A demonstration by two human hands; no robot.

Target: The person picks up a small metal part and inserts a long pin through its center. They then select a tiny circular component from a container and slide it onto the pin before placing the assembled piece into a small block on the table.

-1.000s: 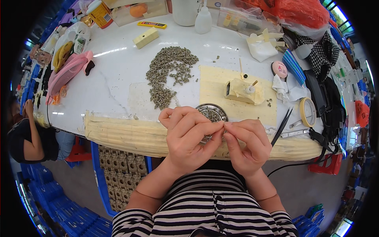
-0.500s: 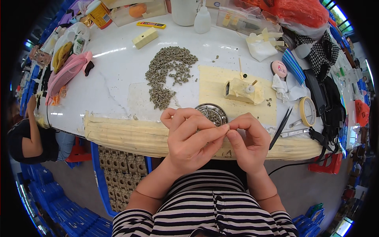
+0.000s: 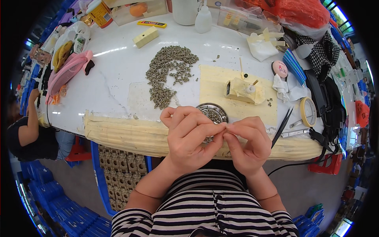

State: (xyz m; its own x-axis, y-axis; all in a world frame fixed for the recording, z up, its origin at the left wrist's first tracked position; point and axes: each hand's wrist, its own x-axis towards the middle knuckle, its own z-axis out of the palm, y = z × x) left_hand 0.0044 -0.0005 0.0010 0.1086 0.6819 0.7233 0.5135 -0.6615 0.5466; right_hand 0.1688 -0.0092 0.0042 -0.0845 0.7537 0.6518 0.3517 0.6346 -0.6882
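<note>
Both hands meet at the fingertips above the table's near edge. My left hand (image 3: 191,136) is closed in a pinch, thumb against forefinger. My right hand (image 3: 249,144) pinches too, its fingertips touching those of the left. Whatever lies between them is too small and covered to make out. Just beyond the fingers stands a round metal dish (image 3: 226,114) holding small metal parts, partly hidden by my left hand. Farther off to the left, a pile of small grey metal parts (image 3: 162,75) curves across the white table.
A tape-wrapped block (image 3: 241,91) sits on a yellow sheet (image 3: 209,81). To the right lie black tweezers (image 3: 282,127), a tape roll (image 3: 308,111) and a pink round case (image 3: 279,68). Below the table, a blue crate (image 3: 96,173) holds metal blocks. A co-worker (image 3: 27,134) sits at far left.
My fingertips have shifted slightly, the right thumb and fingers moving a little while staying against the left. At far left, the co-worker's arm has risen slightly.
</note>
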